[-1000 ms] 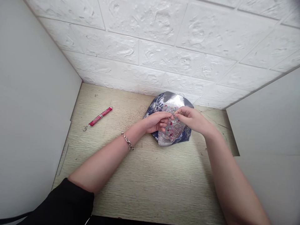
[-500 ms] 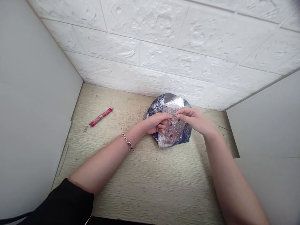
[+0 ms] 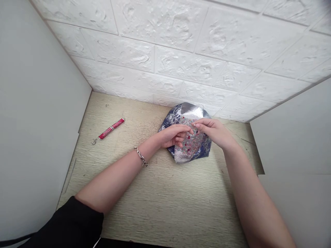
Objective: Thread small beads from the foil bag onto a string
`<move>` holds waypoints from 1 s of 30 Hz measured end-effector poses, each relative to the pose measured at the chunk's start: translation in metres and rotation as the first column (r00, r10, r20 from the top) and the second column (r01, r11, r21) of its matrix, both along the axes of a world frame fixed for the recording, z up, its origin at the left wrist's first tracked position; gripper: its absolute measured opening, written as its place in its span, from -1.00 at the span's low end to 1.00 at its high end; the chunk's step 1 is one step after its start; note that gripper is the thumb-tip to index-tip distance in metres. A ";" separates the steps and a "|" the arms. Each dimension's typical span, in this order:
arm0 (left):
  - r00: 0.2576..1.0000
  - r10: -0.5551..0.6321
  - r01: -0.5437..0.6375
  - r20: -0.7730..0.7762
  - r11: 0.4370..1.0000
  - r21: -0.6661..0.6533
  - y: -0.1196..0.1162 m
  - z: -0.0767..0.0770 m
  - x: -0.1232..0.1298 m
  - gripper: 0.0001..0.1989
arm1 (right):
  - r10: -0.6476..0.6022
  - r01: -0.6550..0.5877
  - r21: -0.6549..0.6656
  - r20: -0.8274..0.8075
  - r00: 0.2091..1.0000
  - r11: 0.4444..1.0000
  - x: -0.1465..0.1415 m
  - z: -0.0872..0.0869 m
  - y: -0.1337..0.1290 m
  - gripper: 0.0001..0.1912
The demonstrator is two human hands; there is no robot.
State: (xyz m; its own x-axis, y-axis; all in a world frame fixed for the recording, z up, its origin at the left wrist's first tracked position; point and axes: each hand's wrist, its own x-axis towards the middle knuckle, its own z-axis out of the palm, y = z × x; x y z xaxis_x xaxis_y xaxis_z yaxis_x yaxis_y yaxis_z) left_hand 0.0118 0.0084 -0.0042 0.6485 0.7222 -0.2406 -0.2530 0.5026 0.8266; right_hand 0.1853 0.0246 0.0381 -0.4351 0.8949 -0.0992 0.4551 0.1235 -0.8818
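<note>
Small mixed beads (image 3: 190, 143), mostly pale with some red ones, lie in a pouch (image 3: 184, 159) with a silvery lining and a blue-and-white patterned outside. Above the left part of the beads is my left hand (image 3: 174, 135), its thumb and forefinger pinched together and the other fingers curled. Close to its fingertips, my right hand (image 3: 214, 131) pinches too, thumb against forefinger. Whatever sits between the fingertips of either hand is too small to make out. A chain bracelet (image 3: 141, 156) circles my left wrist.
On the left of the wooden tabletop (image 3: 155, 199) lies a red tube-like item (image 3: 111, 128), with small metal bits (image 3: 94, 141) at its lower end. A white brick-patterned wall (image 3: 181, 62) stands behind. Pale panels flank both sides.
My right fingertips have shifted very slightly, still pinched near the left ones. My left hand and the pouch of beads keep their places.
</note>
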 end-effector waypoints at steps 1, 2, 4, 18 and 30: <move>1.000 0.000 0.000 0.006 1.000 -0.004 0.000 0.000 0.000 -0.84 | -0.001 0.001 0.004 0.002 1.000 1.000 0.000 0.000 0.000 -0.74; 1.000 0.001 -0.001 0.010 1.000 -0.006 0.000 0.000 0.000 -0.84 | -0.001 0.001 0.007 0.003 1.000 1.000 -0.001 0.000 0.000 -0.74; 1.000 0.003 -0.003 0.018 1.000 -0.007 -0.001 0.000 0.000 -0.83 | 0.004 -0.004 0.005 0.002 1.000 1.000 -0.003 0.000 0.000 -0.74; 0.998 -0.011 0.011 0.064 1.000 -0.008 0.002 -0.005 0.000 -0.83 | 0.035 -0.035 -0.006 -0.014 0.999 0.999 -0.004 0.001 -0.002 -0.77; 0.999 -0.011 0.012 0.053 1.000 -0.012 0.001 -0.002 -0.001 -0.83 | 0.096 -0.097 -0.004 -0.044 0.994 0.995 -0.002 -0.003 0.001 -0.78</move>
